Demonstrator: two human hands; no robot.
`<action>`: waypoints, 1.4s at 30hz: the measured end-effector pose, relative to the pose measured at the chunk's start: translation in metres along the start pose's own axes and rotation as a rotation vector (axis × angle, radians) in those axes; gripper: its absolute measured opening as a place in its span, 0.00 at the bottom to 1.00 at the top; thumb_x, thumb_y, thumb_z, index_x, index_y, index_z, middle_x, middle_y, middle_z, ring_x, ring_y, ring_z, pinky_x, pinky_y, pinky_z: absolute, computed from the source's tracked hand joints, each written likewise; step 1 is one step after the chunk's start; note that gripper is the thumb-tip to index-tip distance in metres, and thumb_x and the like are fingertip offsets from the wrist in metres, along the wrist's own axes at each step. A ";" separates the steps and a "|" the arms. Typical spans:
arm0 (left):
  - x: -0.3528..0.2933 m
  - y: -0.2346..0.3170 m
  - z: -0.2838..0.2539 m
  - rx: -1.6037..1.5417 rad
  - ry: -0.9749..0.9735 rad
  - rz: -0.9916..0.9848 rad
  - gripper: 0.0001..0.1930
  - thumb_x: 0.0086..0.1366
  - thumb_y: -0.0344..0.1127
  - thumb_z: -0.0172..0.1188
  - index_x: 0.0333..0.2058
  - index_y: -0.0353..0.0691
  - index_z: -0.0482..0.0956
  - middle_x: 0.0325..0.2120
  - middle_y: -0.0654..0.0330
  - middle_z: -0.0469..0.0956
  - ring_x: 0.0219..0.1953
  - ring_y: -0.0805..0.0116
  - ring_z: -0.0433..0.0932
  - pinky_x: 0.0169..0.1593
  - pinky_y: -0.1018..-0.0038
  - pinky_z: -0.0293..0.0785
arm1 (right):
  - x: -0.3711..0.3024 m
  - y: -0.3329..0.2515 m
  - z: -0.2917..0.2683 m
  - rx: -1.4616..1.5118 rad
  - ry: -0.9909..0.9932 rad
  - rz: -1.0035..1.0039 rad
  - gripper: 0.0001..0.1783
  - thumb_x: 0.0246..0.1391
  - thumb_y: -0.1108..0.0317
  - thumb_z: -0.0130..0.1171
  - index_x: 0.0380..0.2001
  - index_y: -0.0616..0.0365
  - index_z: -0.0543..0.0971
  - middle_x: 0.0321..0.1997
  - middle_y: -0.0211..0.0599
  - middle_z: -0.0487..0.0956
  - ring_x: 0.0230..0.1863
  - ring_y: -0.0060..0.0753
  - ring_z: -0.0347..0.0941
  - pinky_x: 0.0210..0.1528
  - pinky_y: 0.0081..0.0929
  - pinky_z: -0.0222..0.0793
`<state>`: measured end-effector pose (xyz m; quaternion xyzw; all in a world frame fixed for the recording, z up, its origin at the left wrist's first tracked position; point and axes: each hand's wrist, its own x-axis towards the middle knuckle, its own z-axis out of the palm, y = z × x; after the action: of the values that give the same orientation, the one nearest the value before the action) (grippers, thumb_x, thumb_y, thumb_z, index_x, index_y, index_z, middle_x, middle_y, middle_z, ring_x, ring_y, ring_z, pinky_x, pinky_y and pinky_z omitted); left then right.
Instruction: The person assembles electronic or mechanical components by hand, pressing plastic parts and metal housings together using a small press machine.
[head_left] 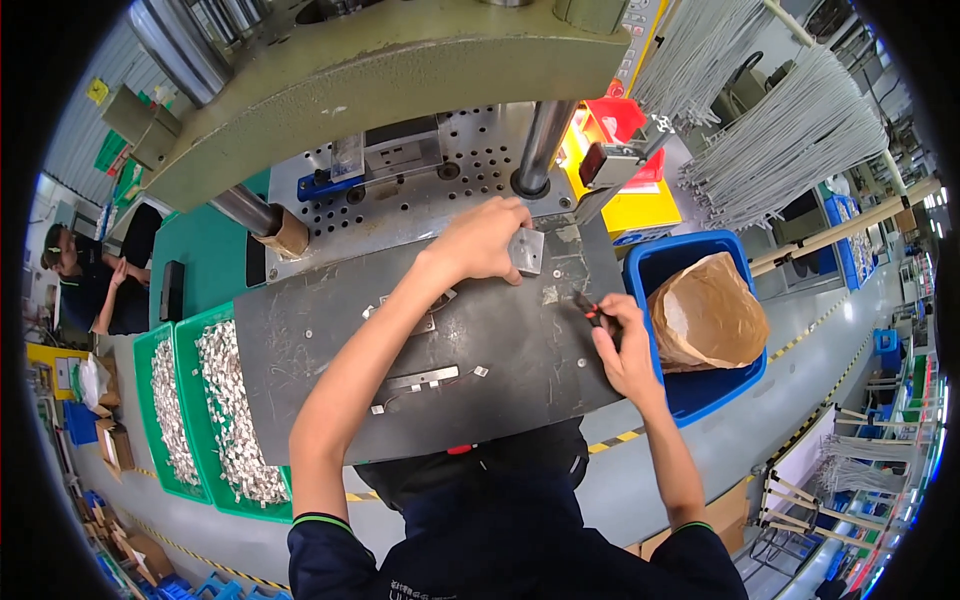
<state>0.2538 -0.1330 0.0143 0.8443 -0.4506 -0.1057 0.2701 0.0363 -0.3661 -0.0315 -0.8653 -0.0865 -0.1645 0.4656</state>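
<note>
Small square grey metal block (pixel 527 250) at frame centre, upper edge of dark scuffed steel tabletop (pixel 330 400); left hand (pixel 480 240) grips its left side. Right hand (pixel 622 335), centre right, clenched around thin red-black tool (pixel 588 308). Flat metal brackets (pixel 420 380) lie mid-tabletop. Green trays (pixel 190 400) of shiny stamped pieces lower left; blue bin (pixel 720 385) with crumpled brown bag right.
</note>
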 end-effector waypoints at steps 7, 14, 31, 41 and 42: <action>-0.046 0.056 0.012 -0.260 0.296 -0.377 0.28 0.45 0.43 0.83 0.39 0.32 0.81 0.41 0.51 0.83 0.44 0.59 0.85 0.47 0.63 0.83 | -0.017 -0.037 0.018 0.636 0.135 0.351 0.18 0.76 0.67 0.48 0.33 0.70 0.77 0.52 0.46 0.78 0.43 0.27 0.70 0.52 0.27 0.67; -0.134 0.095 0.043 -1.516 0.557 -0.215 0.30 0.54 0.16 0.77 0.53 0.32 0.72 0.48 0.54 0.81 0.51 0.62 0.84 0.56 0.64 0.85 | -0.015 -0.088 0.042 0.571 -0.072 0.279 0.20 0.70 0.69 0.55 0.24 0.71 0.78 0.60 0.52 0.73 0.54 0.38 0.73 0.60 0.34 0.64; -0.178 0.088 0.062 -1.563 0.645 -0.192 0.30 0.50 0.14 0.76 0.50 0.35 0.72 0.50 0.54 0.80 0.59 0.55 0.82 0.56 0.60 0.88 | -0.006 -0.112 0.052 0.422 -0.299 0.166 0.21 0.67 0.67 0.59 0.22 0.73 0.76 0.54 0.56 0.75 0.50 0.47 0.74 0.57 0.37 0.68; -0.185 0.090 0.075 -1.586 0.679 -0.209 0.30 0.50 0.18 0.80 0.48 0.38 0.72 0.46 0.56 0.83 0.53 0.62 0.85 0.55 0.65 0.86 | -0.003 -0.112 0.047 0.271 -0.388 -0.012 0.14 0.60 0.72 0.63 0.22 0.70 0.80 0.53 0.57 0.76 0.45 0.47 0.75 0.50 0.38 0.72; -0.185 0.092 0.076 -1.583 0.684 -0.221 0.29 0.51 0.18 0.80 0.47 0.38 0.72 0.44 0.56 0.83 0.53 0.64 0.85 0.55 0.66 0.85 | -0.005 -0.112 0.049 0.270 -0.394 -0.008 0.14 0.60 0.72 0.63 0.22 0.70 0.80 0.53 0.57 0.76 0.45 0.47 0.75 0.50 0.38 0.72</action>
<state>0.0516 -0.0503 -0.0101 0.4325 -0.0541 -0.1542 0.8867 0.0079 -0.2638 0.0288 -0.8101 -0.2002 0.0191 0.5508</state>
